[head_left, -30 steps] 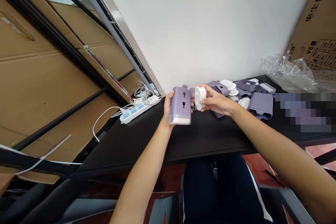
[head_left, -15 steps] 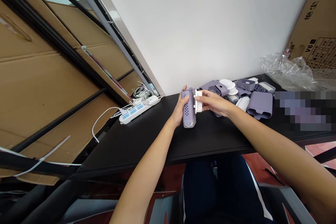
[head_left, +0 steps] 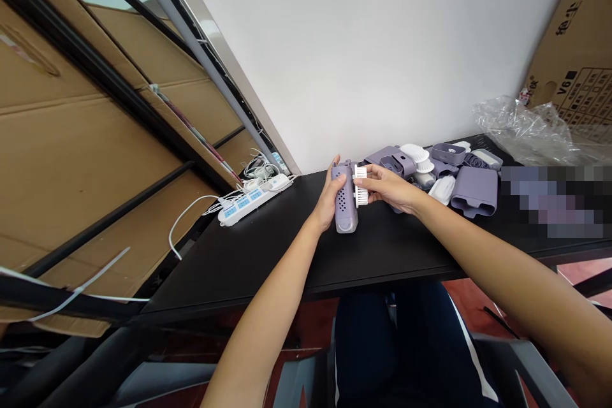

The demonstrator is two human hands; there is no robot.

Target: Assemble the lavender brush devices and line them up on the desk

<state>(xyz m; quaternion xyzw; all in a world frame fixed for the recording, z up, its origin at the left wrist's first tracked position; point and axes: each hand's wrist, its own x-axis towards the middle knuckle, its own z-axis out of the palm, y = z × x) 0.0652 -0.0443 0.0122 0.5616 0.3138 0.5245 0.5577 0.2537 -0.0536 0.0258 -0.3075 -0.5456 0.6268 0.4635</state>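
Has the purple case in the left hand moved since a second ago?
Yes: judged against the power strip, the purple case has shifted toward the picture's right, away from it, and turned its side with holes more toward the camera.

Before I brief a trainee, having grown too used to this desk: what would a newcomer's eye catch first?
Probably the white brush head in the right hand, beside the purple perforated case in the left hand. Next, the jumble of purple and white parts at the right, then the white power strip on the left.
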